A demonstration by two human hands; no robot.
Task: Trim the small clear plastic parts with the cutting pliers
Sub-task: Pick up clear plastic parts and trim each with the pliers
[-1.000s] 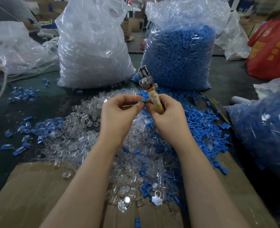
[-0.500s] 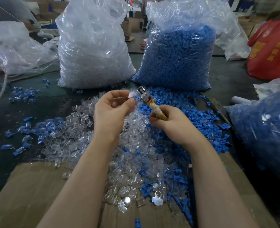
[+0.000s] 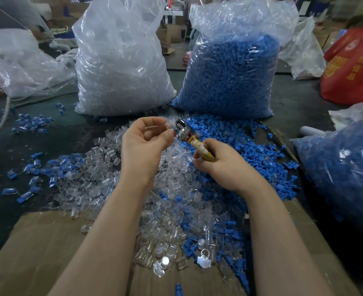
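Note:
My right hand (image 3: 223, 165) grips the tape-wrapped handles of the cutting pliers (image 3: 194, 139), whose metal jaws point up and to the left. My left hand (image 3: 142, 146) pinches a small clear plastic part (image 3: 169, 123) between thumb and fingers right at the jaws. The part is blurred and I cannot tell whether the jaws close on it. A heap of loose clear parts (image 3: 103, 180) lies below both hands, mixed with blue parts (image 3: 236, 146) on the right.
A tall bag of clear parts (image 3: 120, 67) and a bag of blue parts (image 3: 229, 75) stand behind the heap. Another blue-filled bag (image 3: 345, 171) sits at the right. Brown cardboard (image 3: 37, 253) covers the near table. Scattered blue pieces (image 3: 31, 124) lie at the left.
Both hands came apart from a close grip, then the left hand rose to the left with the clear part. The pliers tipped from upright toward the left, jaws meeting the part.

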